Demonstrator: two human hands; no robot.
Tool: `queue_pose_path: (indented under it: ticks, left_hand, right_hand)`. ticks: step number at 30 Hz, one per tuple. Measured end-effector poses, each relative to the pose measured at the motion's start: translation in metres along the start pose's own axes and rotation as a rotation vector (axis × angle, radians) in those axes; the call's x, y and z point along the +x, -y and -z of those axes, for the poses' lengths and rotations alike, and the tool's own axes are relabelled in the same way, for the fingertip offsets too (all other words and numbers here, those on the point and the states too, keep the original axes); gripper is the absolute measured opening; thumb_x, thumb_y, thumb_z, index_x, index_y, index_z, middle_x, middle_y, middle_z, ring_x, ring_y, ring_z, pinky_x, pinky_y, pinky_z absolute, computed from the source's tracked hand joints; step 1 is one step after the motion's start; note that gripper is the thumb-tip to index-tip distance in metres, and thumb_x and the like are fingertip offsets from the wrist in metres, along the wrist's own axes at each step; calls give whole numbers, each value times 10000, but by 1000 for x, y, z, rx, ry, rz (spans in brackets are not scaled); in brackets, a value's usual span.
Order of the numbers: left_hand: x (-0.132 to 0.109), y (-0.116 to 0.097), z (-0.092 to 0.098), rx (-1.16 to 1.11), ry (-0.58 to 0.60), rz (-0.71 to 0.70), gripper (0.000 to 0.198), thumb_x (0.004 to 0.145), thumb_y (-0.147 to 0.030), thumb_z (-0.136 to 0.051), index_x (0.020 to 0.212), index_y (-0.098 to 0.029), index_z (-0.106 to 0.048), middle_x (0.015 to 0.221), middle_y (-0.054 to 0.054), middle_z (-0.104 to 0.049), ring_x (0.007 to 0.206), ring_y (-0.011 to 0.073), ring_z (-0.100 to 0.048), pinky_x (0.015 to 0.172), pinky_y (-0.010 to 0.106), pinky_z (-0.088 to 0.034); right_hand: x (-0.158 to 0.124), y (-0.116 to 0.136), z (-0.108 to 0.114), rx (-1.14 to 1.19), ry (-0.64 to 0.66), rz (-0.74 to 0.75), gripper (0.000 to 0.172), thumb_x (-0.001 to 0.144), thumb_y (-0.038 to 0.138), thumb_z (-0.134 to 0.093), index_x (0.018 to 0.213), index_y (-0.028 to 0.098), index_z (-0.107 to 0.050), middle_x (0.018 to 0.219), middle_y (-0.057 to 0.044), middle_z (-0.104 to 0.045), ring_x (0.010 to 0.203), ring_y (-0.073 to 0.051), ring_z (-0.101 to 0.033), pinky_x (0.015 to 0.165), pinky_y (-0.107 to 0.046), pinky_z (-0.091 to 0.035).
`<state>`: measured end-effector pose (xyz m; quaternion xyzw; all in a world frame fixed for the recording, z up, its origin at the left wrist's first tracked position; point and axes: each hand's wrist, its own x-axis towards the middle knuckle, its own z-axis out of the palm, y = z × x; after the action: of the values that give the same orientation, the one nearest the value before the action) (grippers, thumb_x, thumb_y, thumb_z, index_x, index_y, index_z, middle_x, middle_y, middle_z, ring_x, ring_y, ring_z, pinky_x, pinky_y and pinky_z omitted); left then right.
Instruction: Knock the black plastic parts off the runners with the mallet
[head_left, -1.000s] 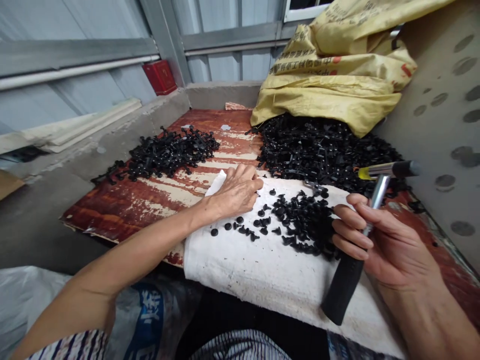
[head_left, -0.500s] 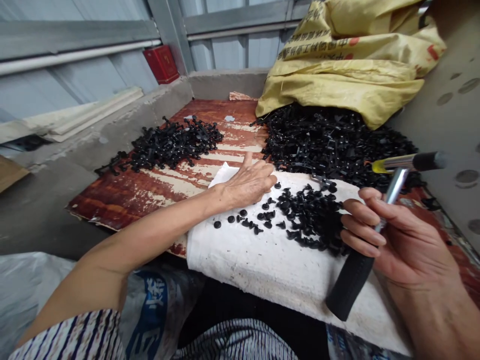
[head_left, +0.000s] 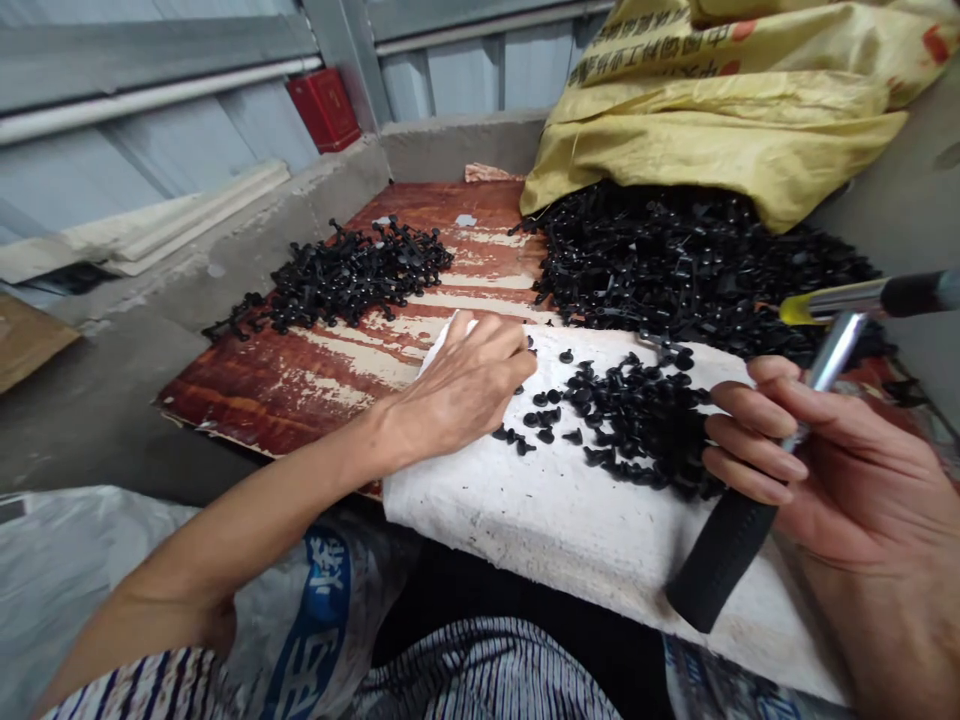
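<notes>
My left hand [head_left: 469, 385] is over the left part of a white cloth [head_left: 480, 510], its fingers curled down and their tips hidden, so anything in them cannot be made out. Small black round-headed pieces [head_left: 637, 420] lie loose on the cloth to its right, a few close by its fingers. On the right, my right hand [head_left: 817, 450] is closed round a hammer [head_left: 836, 355], holding it by the metal shaft. The black grip points down toward the cloth, and the yellow-tipped head is up at the right.
A large heap of black parts [head_left: 675, 270] spills from a yellow sack [head_left: 720, 130] at the back right. Another pile [head_left: 360, 270] sits on the worn red board [head_left: 315, 380] at the left. A red box [head_left: 324, 110] stands on the ledge.
My left hand has drawn nearer and a little left, and its extended index finger is now curled in. The camera view has shifted slightly; my right hand still holds the hammer.
</notes>
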<state>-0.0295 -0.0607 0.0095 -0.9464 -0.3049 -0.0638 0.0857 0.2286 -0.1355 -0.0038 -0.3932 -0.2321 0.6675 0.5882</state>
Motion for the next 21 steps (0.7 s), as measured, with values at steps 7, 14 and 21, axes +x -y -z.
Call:
queue_pose_path:
  ticks: [7, 14, 21]
  left_hand:
    - [-56, -13, -8, 15, 10, 79, 182, 916, -100, -445, 954, -147, -616, 1062, 95, -610, 1039, 250, -488, 1023, 517, -323]
    - [-56, -17, -18, -36, -108, 137, 161, 928, -171, -475, 988, -135, -621, 1087, 107, -617, 1023, 251, -492, 996, 478, -354]
    - [-54, -16, -21, -76, -71, 109, 135, 920, -133, -484, 919, -147, -618, 1055, 84, -623, 1011, 237, -494, 975, 459, -360]
  right_hand:
    - [2, -2, -2, 22, -31, -31, 376, 549, 197, -850, 657, 225, -491, 560, 95, -294, 439, -44, -98, 325, -178, -142]
    - [2, -1, -4, 36, -85, -8, 407, 513, 189, -877, 649, 216, -494, 559, 100, -280, 452, -36, -72, 331, -174, -114]
    - [3, -1, -3, -12, -36, 4, 316, 615, 218, -815, 668, 227, -503, 584, 92, -247, 446, -45, -75, 334, -184, -114]
